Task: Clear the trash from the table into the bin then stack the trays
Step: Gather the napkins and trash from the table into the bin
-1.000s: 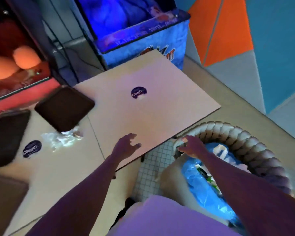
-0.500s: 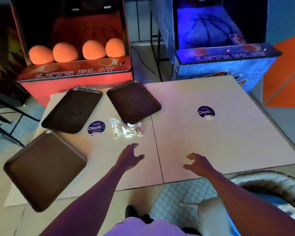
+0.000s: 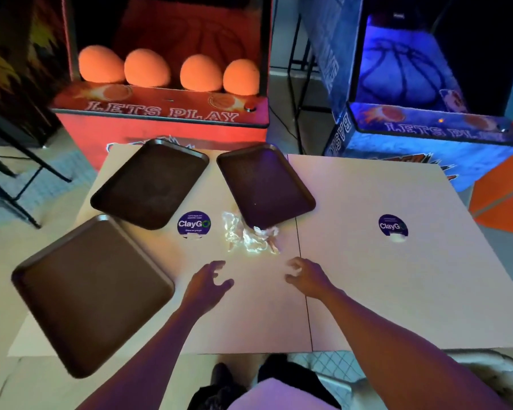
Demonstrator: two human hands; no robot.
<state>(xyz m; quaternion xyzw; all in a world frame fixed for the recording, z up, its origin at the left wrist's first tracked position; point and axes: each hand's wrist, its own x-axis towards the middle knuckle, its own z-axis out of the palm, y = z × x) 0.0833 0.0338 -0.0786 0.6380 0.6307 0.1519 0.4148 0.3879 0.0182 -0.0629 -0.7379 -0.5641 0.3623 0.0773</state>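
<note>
The crumpled wrapper lies on the worktop, touching the middle tray. Both empty hands have moved closer to it: left hand and right hand, fingers loosely spread.

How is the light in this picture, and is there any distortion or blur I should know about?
Head view: dim room, coloured by a red glow from the left arcade machine and blue from the right one; the crumpled plastic wrapper glints white; the wide lens bends the table edges and stretches the nearest tray; both hands look slightly soft.
</note>
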